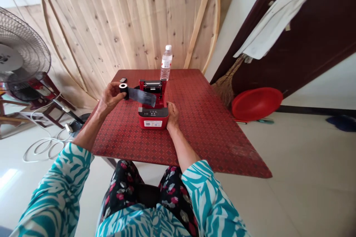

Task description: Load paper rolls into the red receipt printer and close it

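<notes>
My left hand (112,96) pinches a small roll of black ribbon (124,91) with a white core, held up left of a red label printer (152,118). From the roll a loose strip of dark, shiny film (142,97) stretches right, its end hanging over the printer's opening. The printer stands on the table with its lid (152,86) raised, and a white label is on its front. Against the printer's right side, my right hand (172,115) grips the casing, its fingertips partly hidden.
Behind the printer stands a clear water bottle (166,63) on the red patterned table (200,129). A small black object (123,80) lies near the table's back left. A fan (22,52) is at left, with a white cable (46,147) coiled on the floor. A red basin (257,103) leans at right.
</notes>
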Motion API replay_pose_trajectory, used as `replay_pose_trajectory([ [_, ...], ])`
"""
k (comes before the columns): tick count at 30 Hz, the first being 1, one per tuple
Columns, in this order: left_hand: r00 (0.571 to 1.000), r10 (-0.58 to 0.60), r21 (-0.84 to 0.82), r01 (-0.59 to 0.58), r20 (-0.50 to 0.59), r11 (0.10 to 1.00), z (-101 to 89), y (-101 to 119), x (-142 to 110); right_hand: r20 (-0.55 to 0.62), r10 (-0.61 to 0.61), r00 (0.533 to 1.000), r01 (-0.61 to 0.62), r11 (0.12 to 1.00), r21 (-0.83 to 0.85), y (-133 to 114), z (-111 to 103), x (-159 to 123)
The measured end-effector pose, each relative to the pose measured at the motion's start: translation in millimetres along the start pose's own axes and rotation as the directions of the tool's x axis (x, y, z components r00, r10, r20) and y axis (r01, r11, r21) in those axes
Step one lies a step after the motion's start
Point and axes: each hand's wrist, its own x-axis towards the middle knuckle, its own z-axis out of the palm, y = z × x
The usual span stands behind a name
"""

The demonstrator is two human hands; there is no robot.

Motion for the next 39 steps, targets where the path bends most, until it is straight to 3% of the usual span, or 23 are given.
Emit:
replay_pose_trajectory([
  [3,0.996,-0.073,-0.068,0.069,-0.046,0.995,-16.7,-32,-18,-0.012,0.026,1.0,-0.026,1.0,0.012,2,-1,1],
  [7,0.975,-0.216,0.045,0.219,-0.058,0.975,-13.9,-69,-39,-0.014,0.03,0.999,-0.03,1.0,0.004,1,-1,0],
  [12,0.963,-0.267,0.206,0.266,-0.028,0.941,-10.0,-82,-44,-0.009,0.047,0.999,-0.047,0.999,-0.001,-4,0,-3],
  [15,0.962,-0.273,0.2,0.27,-0.012,0.942,-16.5,-81,-43,-0.01,0.046,0.999,-0.046,0.999,0.002,-4,0,-3],
  [20,0.924,-0.337,0.028,0.347,-0.183,0.937,-31.1,-90,-22,-0.003,0.028,1.0,-0.028,1.0,0.003,-3,0,-2],
  [25,0.901,-0.435,0.028,0.434,0.004,0.9,-32.8,-107,20,-0.02,0.038,0.999,-0.039,0.999,-0.027,-4,-1,-1],
  [29,0.879,-0.464,0.158,0.446,0.107,0.881,-27.7,-115,36,-0.014,0.015,1.0,-0.015,0.999,-0.029,-5,0,0],
  [31,0.9,-0.43,0.171,0.414,0.071,0.894,-26.5,-115,37,-0.017,-0.004,1.0,0.003,0.999,-0.036,-6,1,0],
  [34,0.938,-0.337,0.059,0.342,-0.081,0.938,-29.4,-101,36,-0.02,-0.005,1.0,0.004,0.999,-0.042,-6,2,0],
  [37,0.959,-0.227,-0.044,0.223,-0.167,0.974,-39.4,-65,33,-0.014,0.01,1.0,-0.01,0.999,-0.032,-5,2,0],
  [39,0.977,-0.167,-0.111,0.152,-0.133,0.982,-48.0,-31,27,-0.008,0.014,1.0,-0.015,1.0,-0.022,-5,2,0],
])
